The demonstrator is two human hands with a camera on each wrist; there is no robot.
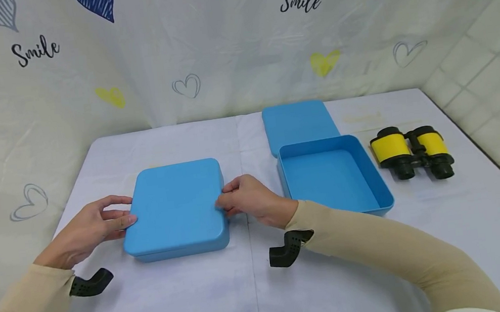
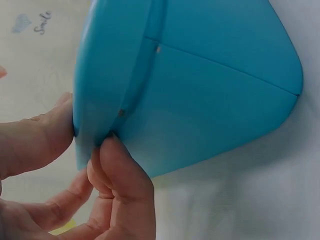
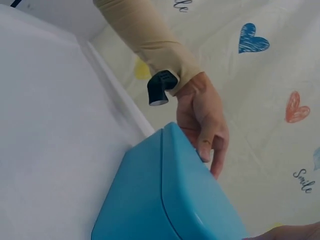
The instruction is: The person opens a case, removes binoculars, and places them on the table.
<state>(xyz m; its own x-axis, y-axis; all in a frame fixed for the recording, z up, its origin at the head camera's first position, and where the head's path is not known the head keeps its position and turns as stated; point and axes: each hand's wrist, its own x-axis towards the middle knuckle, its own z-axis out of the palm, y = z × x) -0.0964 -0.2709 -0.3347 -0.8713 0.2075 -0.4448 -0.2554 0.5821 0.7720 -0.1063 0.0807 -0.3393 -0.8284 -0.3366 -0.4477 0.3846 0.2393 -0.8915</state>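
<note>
A blue rectangular box [image 1: 173,210] lies on the white cloth with its lid [image 1: 176,191] on, a thin seam running round the side. My left hand [image 1: 94,225] grips the lid's left edge. Its thumb is on the top surface and its fingertips [image 2: 125,185] are at the lip in the left wrist view. Opposite it, my right hand [image 1: 254,198] pinches the lid's right edge, with thumb on top and fingers curled at the side. Only a part of the right hand [image 3: 287,233] shows in the right wrist view. The box's inside is hidden.
An uncovered blue box [image 1: 325,173] stands to the right, behind my right forearm. Its flat blue lid [image 1: 299,123] lies behind it. Yellow and black binoculars [image 1: 411,151] rest at the far right. A printed curtain [image 1: 238,40] hangs behind the table.
</note>
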